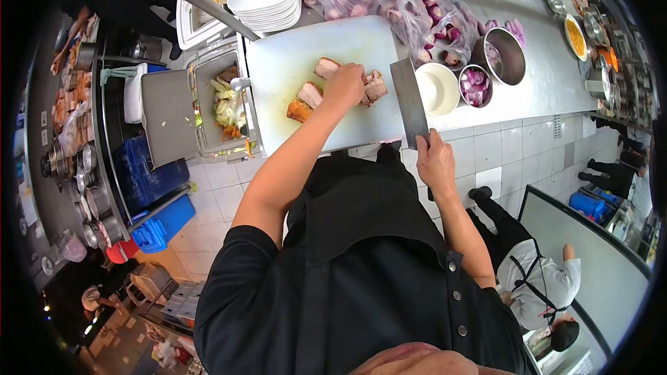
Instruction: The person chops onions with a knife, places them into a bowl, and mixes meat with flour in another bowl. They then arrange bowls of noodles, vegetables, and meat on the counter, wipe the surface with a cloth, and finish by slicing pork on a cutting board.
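Right hand: right hand (435,161), nearest the camera, is wrapped around the handle of the cleaver (408,101), whose blade reaches away from it over the cutting board (306,62).
Left hand: left hand (344,86) presses fingers-down on the pork pieces (310,94).
Pork: slices lie under and on both sides of the left hand.
Beyond the blade: white bowl (438,87), bowl of cut onions (475,85) on the table (542,69).

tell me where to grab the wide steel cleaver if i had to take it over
Grip the wide steel cleaver by its handle, the end nearest the person, where the right hand already wraps it. Come from the near edge of the white cutting board: the flat blade points away across the board, so that end stays clear of the edge.
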Tool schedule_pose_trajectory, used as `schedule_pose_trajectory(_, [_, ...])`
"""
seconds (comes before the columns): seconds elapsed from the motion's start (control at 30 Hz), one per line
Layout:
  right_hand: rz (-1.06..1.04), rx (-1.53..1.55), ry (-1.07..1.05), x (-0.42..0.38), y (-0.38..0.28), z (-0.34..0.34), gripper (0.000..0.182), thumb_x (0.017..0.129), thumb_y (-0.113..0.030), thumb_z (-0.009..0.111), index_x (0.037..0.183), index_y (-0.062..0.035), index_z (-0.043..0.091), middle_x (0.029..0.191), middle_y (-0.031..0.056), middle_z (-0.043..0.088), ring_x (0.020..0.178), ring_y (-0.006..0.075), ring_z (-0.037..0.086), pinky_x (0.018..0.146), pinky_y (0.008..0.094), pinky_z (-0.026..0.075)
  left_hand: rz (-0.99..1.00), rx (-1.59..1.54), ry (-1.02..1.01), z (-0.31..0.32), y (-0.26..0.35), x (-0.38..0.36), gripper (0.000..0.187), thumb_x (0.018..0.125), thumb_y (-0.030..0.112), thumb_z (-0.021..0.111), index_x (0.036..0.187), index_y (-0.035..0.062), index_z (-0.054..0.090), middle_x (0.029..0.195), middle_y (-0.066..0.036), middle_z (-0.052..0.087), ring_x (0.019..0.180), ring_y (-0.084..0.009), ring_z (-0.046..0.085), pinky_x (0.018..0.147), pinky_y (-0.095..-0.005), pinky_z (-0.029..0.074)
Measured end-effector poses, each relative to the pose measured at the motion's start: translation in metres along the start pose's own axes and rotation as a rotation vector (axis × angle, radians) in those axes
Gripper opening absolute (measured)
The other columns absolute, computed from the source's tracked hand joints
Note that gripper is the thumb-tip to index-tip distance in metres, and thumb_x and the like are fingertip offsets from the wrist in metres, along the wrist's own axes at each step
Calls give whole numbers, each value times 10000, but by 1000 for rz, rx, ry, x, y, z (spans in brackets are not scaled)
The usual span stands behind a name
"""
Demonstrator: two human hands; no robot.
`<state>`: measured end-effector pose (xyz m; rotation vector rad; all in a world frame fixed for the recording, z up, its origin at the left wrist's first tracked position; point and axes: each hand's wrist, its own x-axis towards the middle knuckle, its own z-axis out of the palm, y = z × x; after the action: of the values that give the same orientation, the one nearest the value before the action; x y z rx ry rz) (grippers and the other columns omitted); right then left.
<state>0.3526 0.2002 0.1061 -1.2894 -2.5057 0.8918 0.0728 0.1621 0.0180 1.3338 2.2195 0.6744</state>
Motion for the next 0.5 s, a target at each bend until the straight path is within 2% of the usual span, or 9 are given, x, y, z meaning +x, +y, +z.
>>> schedule_pose_trajectory(0.1, [5, -28, -2, 1, -3, -3, 225, 998, -176, 625, 931, 25, 549, 694, 292, 622, 691, 532, 604, 632, 600, 452, -4, 3, -53, 5, -4, -5, 202, 937, 69, 545, 1093, -6, 649, 1090, -244, 666, 1063, -410, 642, 938, -514, 508])
schedule_pose_trajectory(0.17, [17, -12, -14, 2, -3, -2, 224, 997, -177, 627, 934, 23, 551, 692, 291, 621, 687, 535, 600, 635, 600, 454, 4, -12, 74, 8, -6, -10, 272, 930, 129, 611, 1146, -29, 659, 1172, -249, 648, 1105, -401, 633, 971, -488, 508])
schedule_pose_trajectory(0.2, [15, -13, -16, 3, -3, -2, 224, 997, -177, 627, 934, 23, 551, 692, 291, 621, 687, 535, 600, 635, 600, 454, 1, -13, 75, 6, -2, -13, 272, 930, 129, 611, 1146, -29, 659, 1172, -249, 648, 1105, -401, 633, 971, -488, 508])
schedule_pose_trajectory(0.27, [2, -26, -12, 3, -3, -1, 224, 997, -177, 628, 937, 24, 551, 688, 289, 619, 691, 531, 606, 632, 600, 454, -34, 30, 46, 3, 8, -18, 395, 921, 196, 671, 1226, -53, 638, 1227, -241, 617, 1151, -398, 619, 1011, -471, 502])
schedule_pose_trajectory(0.3, [0, -27, -14, 3, -4, -1, 224, 997, -177, 628, 937, 24, 551, 688, 289, 619, 691, 531, 606, 632, 600, 454, -36, 28, 47, -3, 14, -21, 395, 921, 196, 671, 1226, -53, 638, 1227, -241, 617, 1151, -398, 619, 1011, -471, 502])
schedule_pose_trajectory(0.37, [4, -20, -23, 4, -6, -2, 227, 997, -173, 631, 929, 28, 552, 679, 291, 617, 684, 528, 611, 622, 598, 452, -30, 77, -87, -11, 25, -24, 501, 862, 171, 726, 1312, -24, 623, 1301, -224, 559, 1168, -412, 609, 1015, -485, 500])
schedule_pose_trajectory(0.5, [-16, -7, -9, 2, -3, 1, 234, 997, -170, 634, 910, 31, 551, 674, 295, 615, 675, 527, 610, 614, 595, 449, 45, 57, 21, 19, 14, -33, 552, 857, 175, 774, 1322, -55, 584, 1273, -219, 551, 1160, -431, 603, 996, -496, 521])
